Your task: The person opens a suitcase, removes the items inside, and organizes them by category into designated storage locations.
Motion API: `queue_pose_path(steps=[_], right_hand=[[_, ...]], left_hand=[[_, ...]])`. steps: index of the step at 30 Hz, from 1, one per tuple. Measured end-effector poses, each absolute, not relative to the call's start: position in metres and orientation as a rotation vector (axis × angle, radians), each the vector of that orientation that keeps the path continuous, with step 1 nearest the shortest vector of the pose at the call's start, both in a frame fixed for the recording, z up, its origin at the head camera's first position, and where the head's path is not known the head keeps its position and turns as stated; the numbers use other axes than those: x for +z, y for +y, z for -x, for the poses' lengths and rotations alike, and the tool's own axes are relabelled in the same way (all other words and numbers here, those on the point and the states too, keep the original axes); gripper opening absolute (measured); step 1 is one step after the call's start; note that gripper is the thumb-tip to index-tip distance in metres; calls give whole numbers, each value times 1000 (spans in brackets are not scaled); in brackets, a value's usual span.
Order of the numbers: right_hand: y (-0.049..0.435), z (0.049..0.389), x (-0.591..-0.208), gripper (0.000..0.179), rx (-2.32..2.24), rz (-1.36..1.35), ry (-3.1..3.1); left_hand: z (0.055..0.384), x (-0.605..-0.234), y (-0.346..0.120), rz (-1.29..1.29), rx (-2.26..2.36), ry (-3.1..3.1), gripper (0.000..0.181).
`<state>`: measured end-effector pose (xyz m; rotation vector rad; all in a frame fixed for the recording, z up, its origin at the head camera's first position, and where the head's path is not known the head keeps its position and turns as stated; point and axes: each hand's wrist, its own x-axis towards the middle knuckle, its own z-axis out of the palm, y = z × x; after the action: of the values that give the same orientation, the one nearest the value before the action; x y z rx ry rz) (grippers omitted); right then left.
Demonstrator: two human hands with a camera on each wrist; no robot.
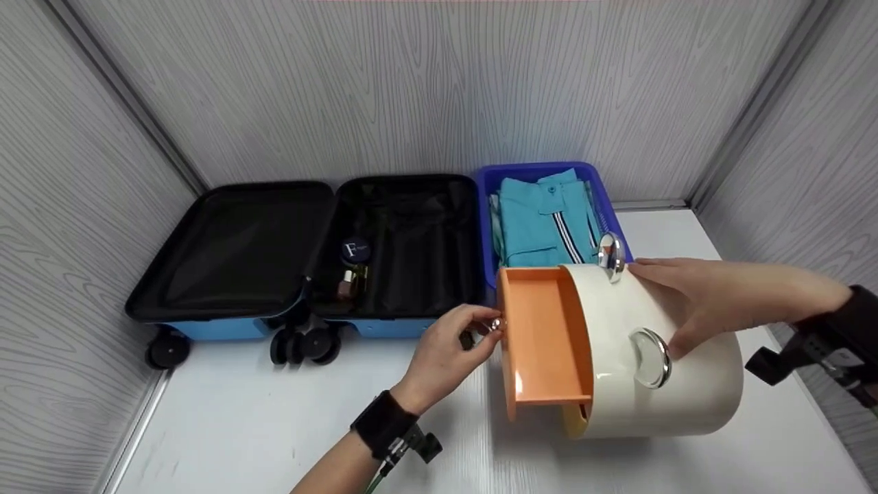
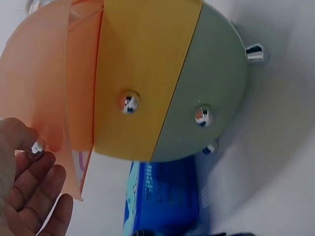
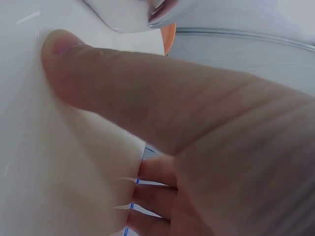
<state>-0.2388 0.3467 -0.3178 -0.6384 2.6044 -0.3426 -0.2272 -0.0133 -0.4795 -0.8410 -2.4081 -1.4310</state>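
Note:
A white drum-shaped drawer cabinet [image 1: 675, 415] with chrome fittings stands at the right of the head view. Its orange drawer [image 1: 549, 336] is pulled out to the left; the inside that shows is bare. My left hand [image 1: 449, 346] pinches the round silver knob [image 1: 496, 324] of that drawer between thumb and fingers. In the left wrist view, the yellow drawer front [image 2: 142, 54] and the green drawer front [image 2: 211, 73] sit closed. My right hand [image 1: 720, 298] grips the cabinet's white shell, its thumb [image 3: 69, 69] pressed on the surface and other fingers on the far side.
An open suitcase [image 1: 405, 199] lies behind to the left, holding a dark round container [image 1: 355, 251] and small bottles [image 1: 346, 285]. Folded turquoise clothing [image 1: 535, 219] fills a blue basket [image 1: 485, 206] behind the cabinet. A blue printed item [image 2: 167, 196] shows in the left wrist view.

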Motion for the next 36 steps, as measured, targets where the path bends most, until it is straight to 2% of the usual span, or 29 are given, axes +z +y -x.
queue_pose_path(steps=[12, 20, 25, 30, 36], right_hand=[[345, 242, -319, 129, -309, 578, 2595], [346, 242, -320, 131, -312, 598, 2605], [346, 240, -320, 127, -329, 583, 2603], [345, 239, -319, 125, -323, 568, 2605], [345, 239, -320, 124, -325, 574, 2610]], left_hand=[[225, -488, -26, 750, -1560, -2461, 27], [223, -491, -28, 768, -1585, -2483, 36], [224, -494, -37, 779, -1533, -2559, 39], [237, -498, -57, 669, -1407, -2644, 38], [267, -502, -92, 494, -1193, -2681, 35]])
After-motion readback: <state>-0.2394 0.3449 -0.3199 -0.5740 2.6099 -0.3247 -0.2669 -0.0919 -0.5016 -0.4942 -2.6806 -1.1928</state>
